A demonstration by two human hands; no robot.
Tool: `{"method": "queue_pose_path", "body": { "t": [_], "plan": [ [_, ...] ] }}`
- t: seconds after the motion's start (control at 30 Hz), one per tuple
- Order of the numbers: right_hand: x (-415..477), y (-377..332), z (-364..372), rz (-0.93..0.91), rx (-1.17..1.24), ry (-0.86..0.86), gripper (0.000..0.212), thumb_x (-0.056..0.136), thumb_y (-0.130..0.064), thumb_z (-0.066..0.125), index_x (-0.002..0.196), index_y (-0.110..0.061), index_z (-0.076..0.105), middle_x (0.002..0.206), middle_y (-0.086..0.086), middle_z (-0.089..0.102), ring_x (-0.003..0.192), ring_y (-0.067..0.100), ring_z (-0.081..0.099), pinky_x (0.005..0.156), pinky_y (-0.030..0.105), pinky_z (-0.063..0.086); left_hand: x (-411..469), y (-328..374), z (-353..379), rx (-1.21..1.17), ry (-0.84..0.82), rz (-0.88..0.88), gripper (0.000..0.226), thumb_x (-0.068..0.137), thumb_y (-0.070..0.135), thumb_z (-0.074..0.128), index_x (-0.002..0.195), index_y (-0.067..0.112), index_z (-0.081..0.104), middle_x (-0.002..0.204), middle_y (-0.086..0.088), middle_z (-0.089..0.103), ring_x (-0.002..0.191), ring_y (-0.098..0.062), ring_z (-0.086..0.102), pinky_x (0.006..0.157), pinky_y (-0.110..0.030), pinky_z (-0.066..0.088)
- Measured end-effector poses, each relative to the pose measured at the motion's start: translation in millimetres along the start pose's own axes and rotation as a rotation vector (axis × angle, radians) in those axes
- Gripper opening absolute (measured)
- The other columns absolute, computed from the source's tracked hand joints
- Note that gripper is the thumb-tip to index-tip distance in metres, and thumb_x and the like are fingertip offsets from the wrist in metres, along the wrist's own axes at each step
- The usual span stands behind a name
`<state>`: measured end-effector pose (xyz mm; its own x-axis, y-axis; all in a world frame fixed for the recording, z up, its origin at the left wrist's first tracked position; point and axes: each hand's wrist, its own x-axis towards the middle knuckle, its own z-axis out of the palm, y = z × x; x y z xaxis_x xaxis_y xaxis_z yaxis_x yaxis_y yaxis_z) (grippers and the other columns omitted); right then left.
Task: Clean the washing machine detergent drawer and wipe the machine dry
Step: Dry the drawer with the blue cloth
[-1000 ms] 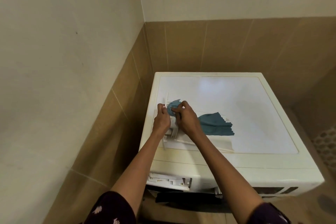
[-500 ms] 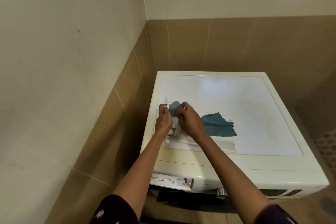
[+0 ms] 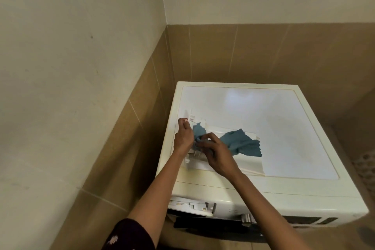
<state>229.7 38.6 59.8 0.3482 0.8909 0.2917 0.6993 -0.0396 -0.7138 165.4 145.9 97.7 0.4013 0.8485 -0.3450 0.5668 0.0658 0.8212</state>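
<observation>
Left hand (image 3: 183, 138) holds drawer (image 3: 191, 118) (at left edge of machine (image 3: 284, 128)); right hand (image 3: 217, 154) pinches cloth (image 3: 241, 144).

- Brown tiles (image 3: 263, 53) band the lower walls around you, meeting at the room's corner.
- Above them you have plain cream wall (image 3: 81, 26).
- A patterned patch (image 3: 365, 165) sits at your right edge, too blurred to identify.

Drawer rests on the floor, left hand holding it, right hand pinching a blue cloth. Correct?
Not the floor: the head view shows the drawer on top of the washing machine, left hand holding it, right hand pinching the blue cloth.
</observation>
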Motion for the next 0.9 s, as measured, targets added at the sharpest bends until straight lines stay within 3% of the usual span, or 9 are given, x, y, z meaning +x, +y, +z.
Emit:
{"method": "queue_pose_path", "body": {
  "t": [0.07,0.27,0.37,0.47,0.57,0.63,0.7,0.8,0.9],
  "plan": [
    [-1,9,-5,-0.035,0.037,-0.042,0.025,0.084,0.003,0.057,0.100,-0.010,0.073,0.112,0.002,0.057,0.095,0.017,0.063,0.081,0.019,0.052,-1,1,0,0.011,0.001,0.006,0.042,0.103,0.034,0.011,0.136,0.017,0.029,0.132,-0.016,0.049,0.114,-0.035,0.052,0.090,-0.040,0.043],
    [-4,5,-15,-0.308,-0.282,-0.198,0.010,0.068,-0.018,0.064,0.076,-0.015,0.069,0.097,0.001,0.054,0.069,0.013,0.055,0.052,0.015,0.035,-4,0,0,0.042,0.004,0.022,0.042,0.103,0.035,0.012,0.138,0.018,0.028,0.135,-0.013,0.048,0.118,-0.035,0.050,0.096,-0.041,0.041],
    [-1,16,-8,-0.501,-0.521,-0.140,0.009,0.067,-0.018,0.069,0.075,-0.015,0.071,0.095,0.000,0.049,0.070,0.014,0.046,0.046,0.018,0.033,-4,1,-1,0.067,0.005,0.035,0.042,0.103,0.035,0.012,0.137,0.017,0.027,0.134,-0.013,0.049,0.116,-0.033,0.052,0.094,-0.040,0.043],
    [9,24,-9,-0.542,-0.524,-0.042,0.018,0.077,-0.022,0.054,0.075,-0.013,0.071,0.091,0.002,0.051,0.064,0.018,0.050,0.043,0.021,0.035,-5,2,-1,0.087,0.006,0.026,0.042,0.102,0.037,0.011,0.137,0.019,0.027,0.135,-0.014,0.049,0.117,-0.035,0.052,0.099,-0.043,0.043],
    [16,21,-10,-0.402,-0.311,0.010,0.019,0.075,-0.020,0.053,0.073,-0.012,0.070,0.087,0.006,0.061,0.061,0.019,0.057,0.046,0.021,0.044,-5,1,-1,0.089,-0.003,0.028,0.043,0.102,0.039,0.012,0.138,0.020,0.027,0.135,-0.015,0.049,0.116,-0.035,0.052,0.099,-0.044,0.043],
    [23,18,-11,-0.182,-0.100,0.121,0.022,0.076,-0.018,0.052,0.079,-0.009,0.072,0.092,0.008,0.061,0.062,0.013,0.056,0.055,0.009,0.040,-4,0,-2,0.069,-0.021,0.012,0.047,0.101,0.044,0.015,0.136,0.017,0.030,0.132,-0.016,0.051,0.116,-0.035,0.053,0.097,-0.041,0.043],
    [38,21,-15,0.056,0.007,0.206,0.021,0.081,-0.009,0.054,0.088,-0.005,0.073,0.098,0.009,0.058,0.068,0.017,0.057,0.058,0.008,0.035,-4,0,-1,0.070,-0.024,-0.020,0.057,0.098,0.052,0.017,0.133,0.011,0.035,0.130,-0.017,0.053,0.114,-0.033,0.054,0.095,-0.038,0.043],
    [63,30,-24,0.167,-0.035,0.091,0.024,0.087,-0.001,0.050,0.095,-0.003,0.072,0.100,0.012,0.055,0.079,0.027,0.059,0.061,0.017,0.032,-3,1,-1,0.151,-0.032,-0.039,0.066,0.096,0.057,0.021,0.139,0.008,0.034,0.139,-0.015,0.047,0.124,-0.032,0.047,0.100,-0.039,0.038],
    [78,38,-26,0.224,-0.181,-0.041,0.031,0.092,-0.008,0.042,0.103,-0.007,0.070,0.093,0.008,0.046,0.083,0.026,0.055,0.058,0.022,0.025,2,-3,-2,0.187,-0.059,0.000,0.069,0.086,0.057,0.052,0.136,0.011,0.038,0.138,-0.012,0.049,0.123,-0.030,0.049,0.098,-0.039,0.042]
  ]
}}
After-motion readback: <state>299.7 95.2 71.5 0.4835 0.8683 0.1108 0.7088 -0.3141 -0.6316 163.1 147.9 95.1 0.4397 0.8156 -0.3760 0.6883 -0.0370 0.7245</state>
